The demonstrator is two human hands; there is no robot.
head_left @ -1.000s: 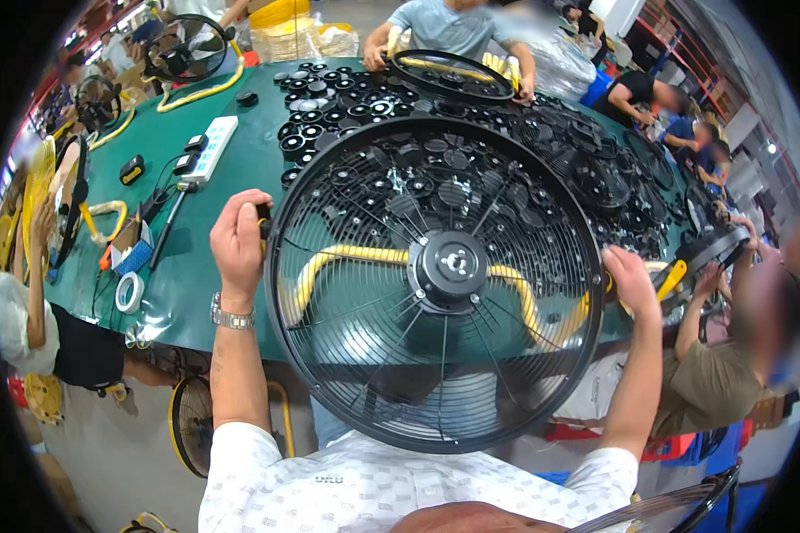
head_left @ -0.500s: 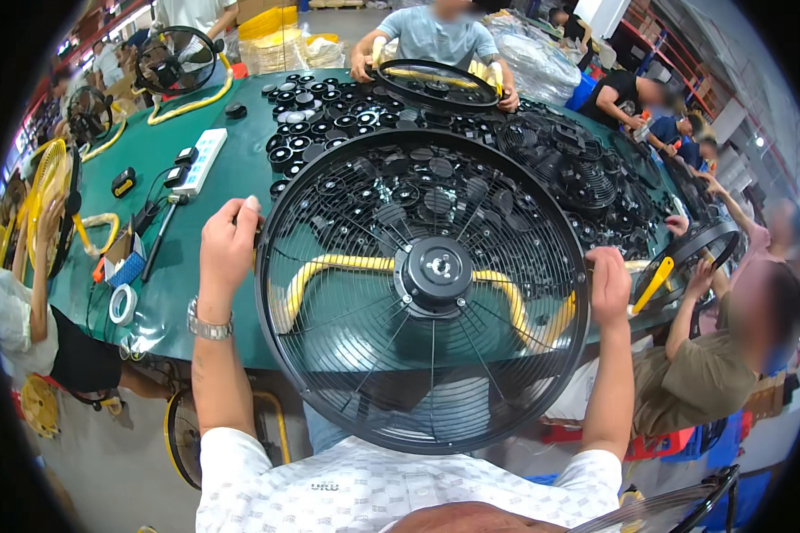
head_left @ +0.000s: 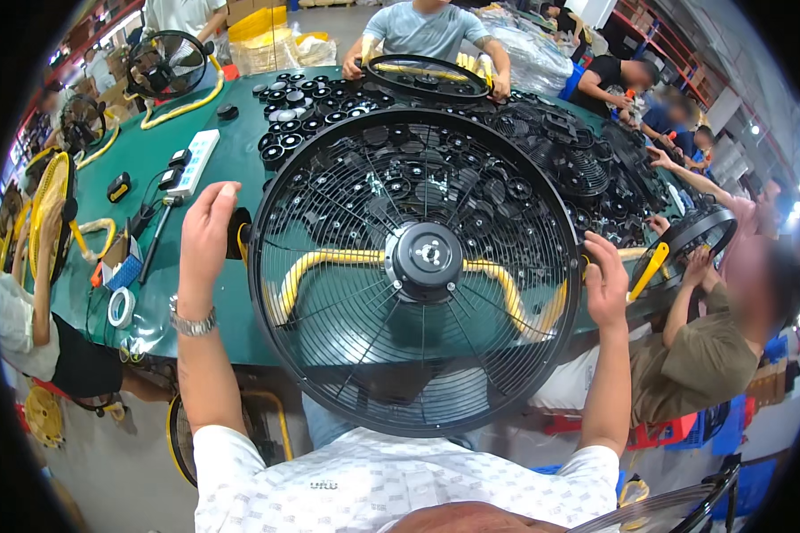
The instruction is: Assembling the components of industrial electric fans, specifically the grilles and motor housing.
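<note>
A large black round fan (head_left: 329,373) with a wire grille and a dark motor hub stands in front of me at the table's near edge. Through its grille shows a bent yellow tube (head_left: 329,258), its stand. Beside the left rim, next to a black and yellow side piece (head_left: 241,238), my left hand (head_left: 208,233) is raised with fingers stretched out, apart from the rim. At the opposite side my right hand (head_left: 606,282) has loosely spread fingers close to the rim; whether a fingertip touches it I cannot tell. Neither hand holds anything.
Many black round motor parts (head_left: 284,133) cover the far green table (head_left: 231,329). A white power strip (head_left: 194,163), a hammer-like tool (head_left: 157,238) and a tape roll (head_left: 122,306) lie at left. Across the table, a co-worker handles another fan (head_left: 427,78); others work on both sides.
Both hands have come away from the fan's rim, the left one outward to the left, and the right fingers have spread. The fan appears slightly higher and further left in view.
</note>
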